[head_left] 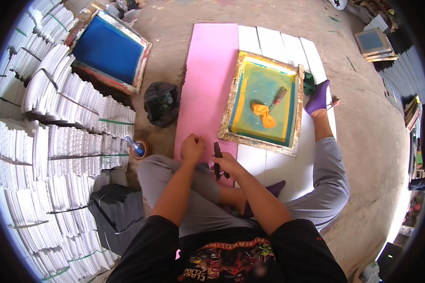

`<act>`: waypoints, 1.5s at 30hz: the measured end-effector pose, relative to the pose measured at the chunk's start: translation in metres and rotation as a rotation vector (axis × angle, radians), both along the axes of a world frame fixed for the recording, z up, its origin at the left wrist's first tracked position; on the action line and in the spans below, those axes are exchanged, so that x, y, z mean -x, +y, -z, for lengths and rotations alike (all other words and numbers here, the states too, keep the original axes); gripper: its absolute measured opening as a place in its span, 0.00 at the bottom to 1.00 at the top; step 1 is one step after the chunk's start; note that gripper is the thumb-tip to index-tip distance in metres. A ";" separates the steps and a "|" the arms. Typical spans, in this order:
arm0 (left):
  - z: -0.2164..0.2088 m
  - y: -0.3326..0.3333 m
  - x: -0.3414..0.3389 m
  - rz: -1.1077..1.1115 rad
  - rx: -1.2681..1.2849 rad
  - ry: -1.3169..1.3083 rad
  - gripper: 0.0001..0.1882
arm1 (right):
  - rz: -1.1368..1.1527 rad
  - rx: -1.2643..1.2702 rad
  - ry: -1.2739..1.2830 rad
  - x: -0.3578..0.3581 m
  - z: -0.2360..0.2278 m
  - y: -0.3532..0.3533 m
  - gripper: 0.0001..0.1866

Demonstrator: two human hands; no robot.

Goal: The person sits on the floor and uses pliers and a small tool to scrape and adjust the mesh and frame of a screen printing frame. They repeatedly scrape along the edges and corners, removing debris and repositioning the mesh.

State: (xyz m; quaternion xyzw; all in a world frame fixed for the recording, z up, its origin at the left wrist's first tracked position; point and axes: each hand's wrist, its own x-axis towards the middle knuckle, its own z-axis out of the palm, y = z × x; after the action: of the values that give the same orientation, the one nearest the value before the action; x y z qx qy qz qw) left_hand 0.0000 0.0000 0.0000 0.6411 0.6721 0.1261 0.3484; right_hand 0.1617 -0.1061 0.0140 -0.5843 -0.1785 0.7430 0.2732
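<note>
My right hand [228, 165] is closed round a black tool [217, 151] with two arms, shaped like pliers; its jaws are hard to make out. Just to its left, my left hand [192, 149] has its fingers curled together above the pink board [211, 70]; anything in them is too small or hidden to tell. Ahead and to the right lies a screen-printing frame [227, 104] with yellow-green mesh, its wood worn and paint-stained. On the mesh rest an orange cloth [263, 115] and a screwdriver [279, 96] with a dark reddish handle, partly overlapping.
White planks [278, 165] extend beside the pink board under my legs. Bundled white stacks [75, 141] line the left side, near a black plastic bag [161, 104] and a round container [139, 150] holding something blue. A blue screen frame [109, 47] leans at far left.
</note>
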 end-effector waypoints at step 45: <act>-0.021 -0.018 -0.037 0.511 -0.439 -0.076 0.17 | 0.294 -0.086 -0.573 -0.077 -0.020 -0.039 0.03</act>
State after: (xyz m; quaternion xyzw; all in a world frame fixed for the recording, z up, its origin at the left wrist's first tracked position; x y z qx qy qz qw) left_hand 0.0374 -0.0183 0.0214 0.8433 0.4331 0.2005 0.2471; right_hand 0.2382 -0.1453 0.0336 -0.7771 -0.1931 0.4927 0.3408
